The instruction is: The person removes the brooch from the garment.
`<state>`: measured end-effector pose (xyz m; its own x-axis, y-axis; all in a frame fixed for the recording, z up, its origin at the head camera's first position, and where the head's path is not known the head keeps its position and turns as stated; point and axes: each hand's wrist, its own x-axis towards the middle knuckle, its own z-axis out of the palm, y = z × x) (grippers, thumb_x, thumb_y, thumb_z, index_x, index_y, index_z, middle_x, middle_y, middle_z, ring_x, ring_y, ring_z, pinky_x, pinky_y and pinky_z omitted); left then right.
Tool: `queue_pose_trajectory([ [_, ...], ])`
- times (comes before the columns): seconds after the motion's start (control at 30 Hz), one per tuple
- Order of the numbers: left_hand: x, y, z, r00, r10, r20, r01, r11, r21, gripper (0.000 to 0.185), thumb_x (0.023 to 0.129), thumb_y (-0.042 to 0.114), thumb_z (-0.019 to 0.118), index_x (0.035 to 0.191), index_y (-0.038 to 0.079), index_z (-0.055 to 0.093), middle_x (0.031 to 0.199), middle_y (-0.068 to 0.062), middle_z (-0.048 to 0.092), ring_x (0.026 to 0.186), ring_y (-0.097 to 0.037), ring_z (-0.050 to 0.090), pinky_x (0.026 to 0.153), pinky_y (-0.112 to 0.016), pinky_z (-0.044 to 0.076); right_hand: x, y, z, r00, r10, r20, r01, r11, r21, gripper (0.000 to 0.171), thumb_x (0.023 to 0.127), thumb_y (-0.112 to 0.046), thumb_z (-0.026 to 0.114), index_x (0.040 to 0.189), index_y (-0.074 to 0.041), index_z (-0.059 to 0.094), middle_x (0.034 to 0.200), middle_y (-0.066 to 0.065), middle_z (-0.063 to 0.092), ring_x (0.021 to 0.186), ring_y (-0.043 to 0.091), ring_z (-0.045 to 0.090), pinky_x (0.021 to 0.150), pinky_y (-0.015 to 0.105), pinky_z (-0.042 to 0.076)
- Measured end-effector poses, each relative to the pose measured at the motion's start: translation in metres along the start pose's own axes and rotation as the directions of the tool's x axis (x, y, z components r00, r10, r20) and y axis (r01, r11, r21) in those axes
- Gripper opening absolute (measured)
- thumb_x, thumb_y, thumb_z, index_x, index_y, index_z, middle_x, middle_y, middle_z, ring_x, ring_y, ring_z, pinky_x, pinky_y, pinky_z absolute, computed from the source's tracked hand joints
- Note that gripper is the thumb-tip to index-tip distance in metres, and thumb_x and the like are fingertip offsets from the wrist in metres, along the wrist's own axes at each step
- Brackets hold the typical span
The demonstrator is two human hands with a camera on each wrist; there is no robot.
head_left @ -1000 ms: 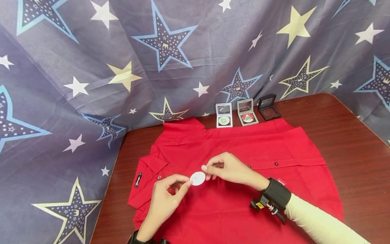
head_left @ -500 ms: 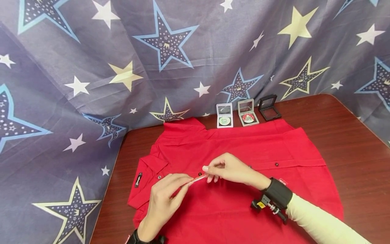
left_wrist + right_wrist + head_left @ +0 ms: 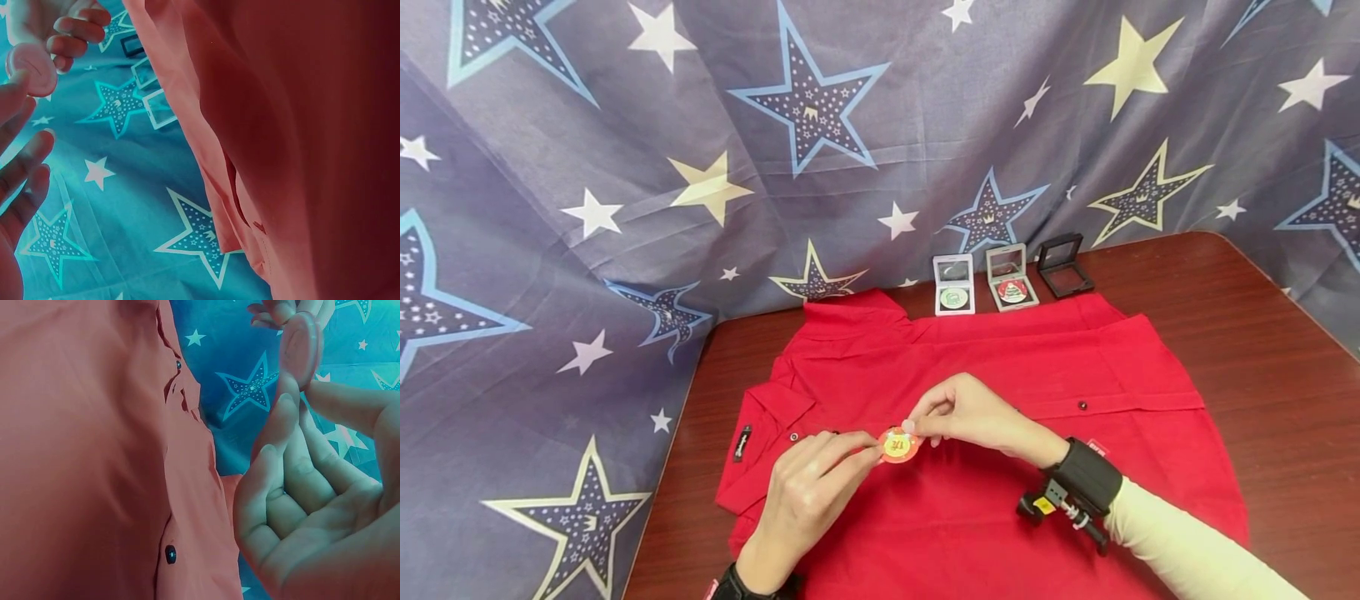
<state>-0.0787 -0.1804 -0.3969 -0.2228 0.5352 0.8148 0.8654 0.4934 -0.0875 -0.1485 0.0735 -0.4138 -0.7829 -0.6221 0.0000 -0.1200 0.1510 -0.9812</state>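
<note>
Head view: the left hand (image 3: pixel 805 500) and the right hand (image 3: pixel 970 417) meet above the middle of a red short-sleeved button-up shirt (image 3: pixel 1000 367) spread flat on a dark reddish-brown wooden table (image 3: pixel 1262 333), and between them they hold a small round badge with a red rim and yellow centre (image 3: pixel 899 445). The left hand pinches the badge's left edge with thumb and forefinger; the right hand pinches its upper right edge, remaining fingers loosely curled. The badge thus lies directly between the two hands, to the right of the left fingertips and to the left of the right ones, printed face turned up toward the head camera and held clear of the cloth. Neither hand is nearer: both touch it. In the right wrist view the disc (image 3: pixel 300 350) appears edge-on above the right fingers (image 3: pixel 281 425); in the left wrist view it (image 3: pixel 31 65) sits at the upper left. Beyond the shirt's far hem stand a white open display box with a green badge (image 3: pixel 953 286), a grey open display box with a red badge (image 3: pixel 1011 278) and a black open display box (image 3: pixel 1063 264), well apart from the hands, before a blue-grey star-printed cloth backdrop (image 3: pixel 625 167).
</note>
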Motion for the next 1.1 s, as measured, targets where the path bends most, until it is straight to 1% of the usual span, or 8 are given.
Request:
queue_pose_trajectory([
  [0.2, 0.000, 0.000, 0.002, 0.999, -0.034, 0.000, 0.034, 0.999, -0.021, 0.016, 0.088, 0.014, 0.082, 0.103, 0.010, 0.080, 0.101, -0.003, 0.074, 0.074, -0.013, 0.064, 0.058, -0.018, 0.045, -0.001, -0.001, 0.001, 0.999, 0.015, -0.036, -0.014, 1.000, 0.006, 0.008, 0.087, -0.018, 0.082, 0.094, -0.013, 0.083, 0.080, 0.005, 0.076, 0.075, 0.046, 0.068, 0.066, 0.043, 0.060],
  [0.3, -0.002, 0.002, 0.004, 0.993, -0.120, -0.001, 0.119, 0.990, -0.073, 0.021, 0.084, 0.014, 0.086, 0.104, 0.010, 0.080, 0.101, -0.002, 0.074, 0.076, -0.013, 0.065, 0.062, -0.020, 0.049, -0.001, -0.001, 0.001, 0.997, 0.019, -0.071, -0.020, 1.000, -0.006, 0.008, 0.087, -0.019, 0.083, 0.093, -0.014, 0.083, 0.080, 0.006, 0.076, 0.075, 0.045, 0.068, 0.066, 0.043, 0.059],
  [0.4, -0.006, 0.005, 0.006, 0.969, -0.247, 0.003, 0.244, 0.955, -0.170, 0.023, 0.083, 0.014, 0.087, 0.104, 0.010, 0.079, 0.100, -0.003, 0.074, 0.081, -0.015, 0.068, 0.071, -0.024, 0.054, -0.001, -0.002, 0.000, 0.994, 0.017, -0.110, -0.019, 1.000, -0.018, 0.010, 0.087, -0.021, 0.083, 0.094, -0.014, 0.083, 0.082, 0.008, 0.076, 0.075, 0.043, 0.068, 0.066, 0.044, 0.058],
  [0.5, -0.012, 0.011, 0.008, 0.911, -0.409, 0.048, 0.407, 0.875, -0.262, 0.023, 0.083, 0.014, 0.087, 0.104, 0.015, 0.077, 0.100, 0.000, 0.073, 0.081, -0.014, 0.068, 0.069, -0.022, 0.053, -0.002, -0.004, -0.001, 0.989, 0.007, -0.149, -0.010, 1.000, -0.016, 0.011, 0.087, -0.021, 0.083, 0.095, -0.014, 0.082, 0.084, 0.007, 0.076, 0.074, 0.038, 0.070, 0.068, 0.045, 0.059],
  [0.63, -0.016, 0.014, 0.012, 0.794, -0.589, 0.152, 0.603, 0.730, -0.321, 0.021, 0.086, 0.015, 0.085, 0.104, 0.022, 0.076, 0.097, 0.007, 0.072, 0.072, -0.008, 0.062, 0.055, -0.021, 0.048, -0.003, -0.006, -0.002, 0.983, -0.008, -0.185, 0.006, 1.000, -0.013, 0.011, 0.088, -0.020, 0.083, 0.096, -0.013, 0.082, 0.086, 0.004, 0.077, 0.073, 0.028, 0.072, 0.073, 0.046, 0.060],
  [0.77, -0.016, 0.015, 0.017, 0.695, -0.682, 0.229, 0.712, 0.608, -0.350, 0.015, 0.090, 0.017, 0.082, 0.102, 0.024, 0.076, 0.089, 0.010, 0.072, 0.067, -0.010, 0.062, 0.050, -0.023, 0.049, -0.004, -0.008, -0.001, 0.979, -0.020, -0.202, 0.022, 1.000, 0.007, 0.011, 0.088, -0.018, 0.083, 0.097, -0.012, 0.081, 0.087, 0.005, 0.077, 0.074, 0.029, 0.072, 0.074, 0.047, 0.060],
  [0.9, -0.016, 0.016, 0.021, 0.643, -0.725, 0.247, 0.751, 0.533, -0.390, 0.014, 0.089, 0.015, 0.082, 0.100, 0.021, 0.076, 0.080, 0.006, 0.071, 0.064, -0.013, 0.064, 0.050, -0.025, 0.051, -0.004, -0.009, 0.001, 0.977, -0.033, -0.212, 0.041, 0.998, 0.036, 0.010, 0.089, -0.015, 0.081, 0.098, -0.010, 0.081, 0.088, 0.007, 0.077, 0.076, 0.037, 0.073, 0.076, 0.050, 0.060],
  [1.1, -0.015, 0.019, 0.026, 0.600, -0.755, 0.264, 0.764, 0.442, -0.471, 0.013, 0.090, 0.007, 0.080, 0.100, 0.013, 0.076, 0.078, -0.007, 0.073, 0.061, -0.023, 0.067, 0.051, -0.029, 0.055, -0.006, -0.011, 0.005, 0.972, -0.073, -0.225, 0.074, 0.997, -0.007, 0.010, 0.090, -0.017, 0.081, 0.098, -0.011, 0.080, 0.087, 0.005, 0.077, 0.076, 0.039, 0.074, 0.072, 0.048, 0.060],
])
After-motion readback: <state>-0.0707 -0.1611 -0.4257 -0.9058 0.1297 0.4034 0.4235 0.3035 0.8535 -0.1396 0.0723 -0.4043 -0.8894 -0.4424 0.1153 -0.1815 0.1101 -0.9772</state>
